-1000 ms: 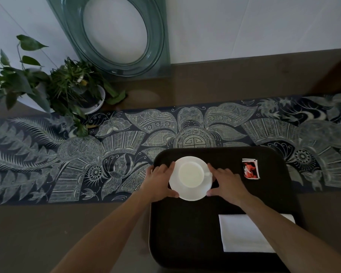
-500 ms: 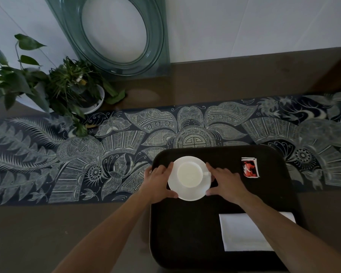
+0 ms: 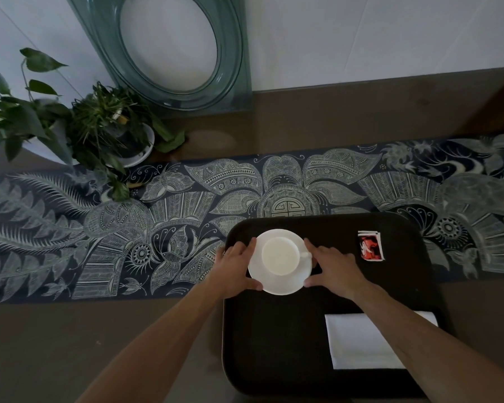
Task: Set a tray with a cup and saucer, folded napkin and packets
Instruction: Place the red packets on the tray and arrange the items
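A white cup (image 3: 280,255) stands on a white saucer (image 3: 277,283) in the far left corner of the dark tray (image 3: 280,344). My left hand (image 3: 235,269) grips the saucer's left rim and my right hand (image 3: 333,266) grips its right rim, by the cup's handle. Red and white packets (image 3: 370,245) lie in the tray's far right part. A folded white napkin (image 3: 358,341) lies at the near right, partly covered by my right forearm.
The tray rests on a brown table with a dark patterned runner (image 3: 99,228) across it. Potted plants (image 3: 99,132) stand at the far left. A green glass ornament with an oval opening (image 3: 230,68) stands against the wall behind.
Both hands and the saucer have stayed in nearly the same place; only the view has shifted slightly.
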A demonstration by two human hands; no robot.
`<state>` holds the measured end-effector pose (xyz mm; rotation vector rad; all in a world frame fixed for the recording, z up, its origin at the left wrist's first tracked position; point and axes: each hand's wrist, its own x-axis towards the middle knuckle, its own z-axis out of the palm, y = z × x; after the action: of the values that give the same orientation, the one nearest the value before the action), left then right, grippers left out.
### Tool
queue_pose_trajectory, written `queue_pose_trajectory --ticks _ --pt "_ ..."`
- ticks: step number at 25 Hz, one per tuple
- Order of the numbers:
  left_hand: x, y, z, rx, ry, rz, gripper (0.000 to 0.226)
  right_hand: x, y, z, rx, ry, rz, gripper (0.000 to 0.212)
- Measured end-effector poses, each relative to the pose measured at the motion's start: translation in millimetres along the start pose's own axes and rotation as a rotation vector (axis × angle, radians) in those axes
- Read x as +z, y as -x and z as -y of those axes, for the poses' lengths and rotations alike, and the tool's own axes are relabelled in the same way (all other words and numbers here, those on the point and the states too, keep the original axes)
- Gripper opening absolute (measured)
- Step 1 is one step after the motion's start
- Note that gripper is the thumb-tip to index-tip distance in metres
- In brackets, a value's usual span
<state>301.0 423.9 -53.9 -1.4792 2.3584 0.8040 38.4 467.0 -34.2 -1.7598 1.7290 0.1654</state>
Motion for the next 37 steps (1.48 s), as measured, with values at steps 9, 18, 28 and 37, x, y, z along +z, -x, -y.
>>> queue_pose_trajectory --ticks 9,18,28,37 --pt "-5.9 -6.5 -0.5 0.032 -0.006 0.005 0.117 -2.3 -2.7 -0.4 0.032 -0.014 0.004 0.105" --pt "-7.0 -3.6 -3.9 0.032 -0.027 0.006 0.116 -3.7 0.7 1.8 0.046 -0.037 0.013 0.104" --pt "4.8 28.5 -12.7 -0.090 0.006 -0.170 0.094 17.6 36.9 8.3 0.205 0.050 -0.037 0.073" --pt "19.6 68.9 -60.3 -0.040 -0.094 -0.060 0.041 29.1 84.9 -12.6 0.101 0.326 -0.043 0.045"
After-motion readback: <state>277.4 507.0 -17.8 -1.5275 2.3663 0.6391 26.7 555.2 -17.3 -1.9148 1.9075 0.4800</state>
